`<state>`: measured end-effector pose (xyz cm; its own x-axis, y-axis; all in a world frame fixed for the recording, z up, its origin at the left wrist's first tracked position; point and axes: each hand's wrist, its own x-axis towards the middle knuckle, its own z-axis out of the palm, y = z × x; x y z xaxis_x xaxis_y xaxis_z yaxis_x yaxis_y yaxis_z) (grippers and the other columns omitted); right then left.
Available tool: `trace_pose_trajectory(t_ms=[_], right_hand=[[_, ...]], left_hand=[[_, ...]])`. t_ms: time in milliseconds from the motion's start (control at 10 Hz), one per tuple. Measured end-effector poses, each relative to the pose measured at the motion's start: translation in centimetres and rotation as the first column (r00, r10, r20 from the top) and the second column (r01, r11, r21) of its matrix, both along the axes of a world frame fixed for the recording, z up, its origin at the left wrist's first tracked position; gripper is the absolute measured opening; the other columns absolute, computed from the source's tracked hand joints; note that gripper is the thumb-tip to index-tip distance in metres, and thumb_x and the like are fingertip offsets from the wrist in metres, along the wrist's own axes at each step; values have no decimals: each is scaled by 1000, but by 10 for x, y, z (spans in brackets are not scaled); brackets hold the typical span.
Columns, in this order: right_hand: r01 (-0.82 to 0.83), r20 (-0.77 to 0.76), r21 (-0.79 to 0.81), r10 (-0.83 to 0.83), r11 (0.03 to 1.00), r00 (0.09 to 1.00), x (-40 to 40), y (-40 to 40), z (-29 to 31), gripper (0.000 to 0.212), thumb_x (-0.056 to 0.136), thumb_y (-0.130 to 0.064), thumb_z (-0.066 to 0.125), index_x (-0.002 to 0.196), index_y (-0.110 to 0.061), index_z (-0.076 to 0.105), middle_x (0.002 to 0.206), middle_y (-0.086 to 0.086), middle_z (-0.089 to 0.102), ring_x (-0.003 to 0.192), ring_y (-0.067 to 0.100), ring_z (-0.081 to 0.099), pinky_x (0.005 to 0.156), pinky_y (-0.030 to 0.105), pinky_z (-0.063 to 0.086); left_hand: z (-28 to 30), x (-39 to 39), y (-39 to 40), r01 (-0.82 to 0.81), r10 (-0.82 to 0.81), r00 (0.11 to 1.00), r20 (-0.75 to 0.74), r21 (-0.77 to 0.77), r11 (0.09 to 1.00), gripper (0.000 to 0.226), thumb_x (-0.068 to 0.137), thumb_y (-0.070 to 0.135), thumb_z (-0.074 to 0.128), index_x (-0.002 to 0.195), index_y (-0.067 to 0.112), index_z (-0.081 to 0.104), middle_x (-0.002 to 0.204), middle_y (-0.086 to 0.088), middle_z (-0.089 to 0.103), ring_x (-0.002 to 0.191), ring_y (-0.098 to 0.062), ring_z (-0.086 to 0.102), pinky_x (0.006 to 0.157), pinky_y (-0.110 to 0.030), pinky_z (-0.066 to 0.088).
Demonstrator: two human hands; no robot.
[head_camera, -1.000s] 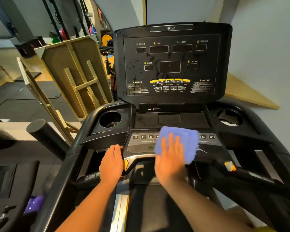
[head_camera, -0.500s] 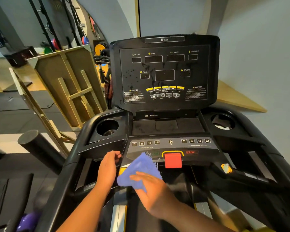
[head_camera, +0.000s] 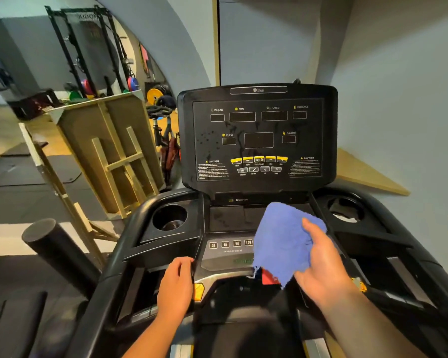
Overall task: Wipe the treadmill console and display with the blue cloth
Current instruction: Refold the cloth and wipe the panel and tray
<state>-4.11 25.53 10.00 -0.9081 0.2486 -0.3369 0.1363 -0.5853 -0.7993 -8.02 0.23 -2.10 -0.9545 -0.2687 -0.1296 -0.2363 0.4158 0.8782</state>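
Observation:
The black treadmill console (head_camera: 225,257) fills the centre, with its upright display panel (head_camera: 258,138) behind, dark and speckled with droplets. My right hand (head_camera: 321,264) grips the blue cloth (head_camera: 282,241), which hangs over the right half of the lower control strip and hides the red stop button except a corner. My left hand (head_camera: 176,288) holds the console's left front edge beside the number keys, fingers curled around it.
Cup holders sit at the left (head_camera: 169,217) and right (head_camera: 345,209) of the console. A wooden frame (head_camera: 109,156) leans to the left, with a black foam roller (head_camera: 52,246) below it. A grey wall rises on the right. Gym racks stand far back left.
My right hand has lifted the blue cloth from the lower left of the control strip up and right, over the strip's right half. The left hand stays on the console edge.

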Motion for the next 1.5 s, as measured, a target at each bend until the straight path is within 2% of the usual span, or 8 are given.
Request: trace_pose_trajectory(t_ms=[100, 300, 500, 700, 900, 1000, 1200, 1500], right_hand=[[91, -71, 363, -70, 927, 995, -38, 8, -1, 28, 91, -44, 60, 98, -17, 65, 89, -1, 68, 78, 8, 67, 80, 41, 50], [71, -143, 972, 327, 223, 934, -110, -25, -41, 34, 99, -29, 43, 129, -27, 60, 142, -9, 54, 132, 13, 48, 109, 37, 41], [-106, 375, 886, 561, -452, 739, -129, -66, -91, 54, 102, -37, 37, 152, -17, 33, 163, 4, 26, 150, 32, 17, 118, 49, 20], [-62, 263, 955, 729, -291, 632, -131, 5, -81, 39, 102, -24, 45, 137, -11, 53, 144, 4, 53, 137, 22, 42, 116, 40, 33], [52, 232, 906, 597, -420, 768, -126, 102, -110, 25, 69, -20, 77, 90, -20, 64, 83, 0, 72, 74, 13, 72, 64, 21, 55], [252, 40, 877, 583, -410, 811, -111, 143, -124, 37, 89, -22, 57, 117, -1, 68, 126, 14, 67, 115, 31, 66, 100, 43, 50], [-149, 330, 834, 264, -531, 906, -123, 103, -107, 53, 93, -27, 42, 133, 7, 53, 140, 27, 53, 137, 40, 44, 119, 45, 27], [-273, 435, 864, 352, -424, 829, -145, -27, -79, 59, 106, -33, 28, 154, 1, 24, 164, 20, 19, 153, 35, 11, 126, 43, 5]], left_hand=[[0, 0, 6, -52, 53, 998, 15, -64, 997, 29, 106, 37, 36, 109, 33, 65, 105, 10, 66, 98, -8, 58, 83, -34, 40], [2, 1, 13, -104, 110, 993, 30, -160, 982, 30, 106, 38, 36, 105, 36, 65, 100, 15, 66, 91, 2, 56, 76, -29, 37], [-1, 4, 17, -119, 124, 992, 8, -204, 972, 30, 107, 34, 37, 104, 38, 66, 102, 16, 68, 97, 1, 59, 77, -26, 40], [-2, 5, 21, -140, 138, 990, -27, -241, 960, 30, 108, 30, 39, 101, 39, 67, 102, 16, 69, 98, -1, 60, 83, -33, 43], [0, 4, 27, -159, 152, 987, -49, -259, 953, 31, 107, 28, 38, 100, 34, 68, 100, 13, 70, 99, -5, 62, 79, -28, 42], [2, 4, 30, -182, 175, 983, -50, -257, 949, 33, 107, 29, 38, 100, 34, 70, 101, 13, 70, 99, -9, 62, 83, -35, 42], [0, 2, 30, -162, 156, 987, -44, -284, 945, 33, 108, 35, 36, 102, 36, 69, 100, 13, 70, 97, -8, 62, 79, -33, 43], [5, -1, 21, -93, 94, 996, -5, -218, 972, 35, 107, 43, 31, 104, 40, 66, 105, 10, 69, 103, -4, 61, 91, -36, 43]])
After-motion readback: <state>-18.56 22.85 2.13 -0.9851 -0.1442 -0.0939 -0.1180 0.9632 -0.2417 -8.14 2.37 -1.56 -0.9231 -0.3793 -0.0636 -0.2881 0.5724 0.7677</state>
